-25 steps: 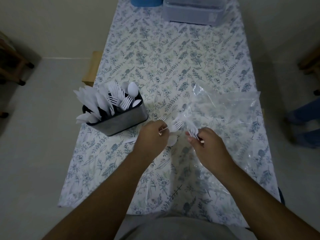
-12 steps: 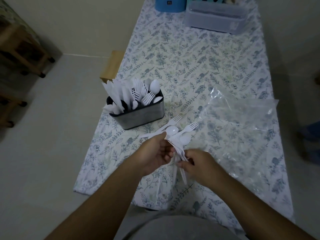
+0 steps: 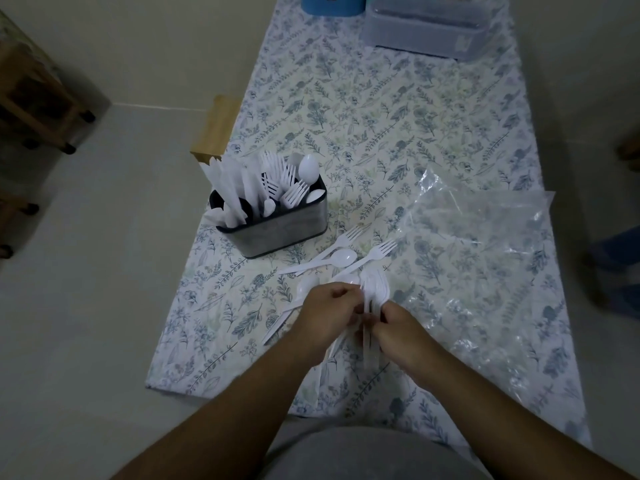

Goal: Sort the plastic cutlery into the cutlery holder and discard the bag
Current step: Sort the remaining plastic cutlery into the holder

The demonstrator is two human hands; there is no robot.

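A grey metal cutlery holder [image 3: 287, 233] stands at the table's left edge, packed with white plastic knives, forks and spoons. Between it and my hands lie two loose forks [image 3: 375, 252] and a loose spoon [image 3: 341, 258]; another spoon [image 3: 306, 285] lies by my left hand. My left hand [image 3: 325, 317] and my right hand [image 3: 398, 332] meet at the table's middle, both closed around an upright bundle of white spoons [image 3: 375, 289]. The clear plastic bag [image 3: 485, 265] lies flat and crumpled to the right.
The table wears a floral cloth [image 3: 381, 116]. At its far end stand a clear lidded storage box [image 3: 433, 26] and a blue container [image 3: 332, 3]. A wooden stool [image 3: 214, 129] sits by the left edge, wooden furniture [image 3: 31, 95] further left.
Both hands drew back toward me and gathered several spoons into one upright bundle. The loose forks and spoon stay on the cloth. The camera view shifted.
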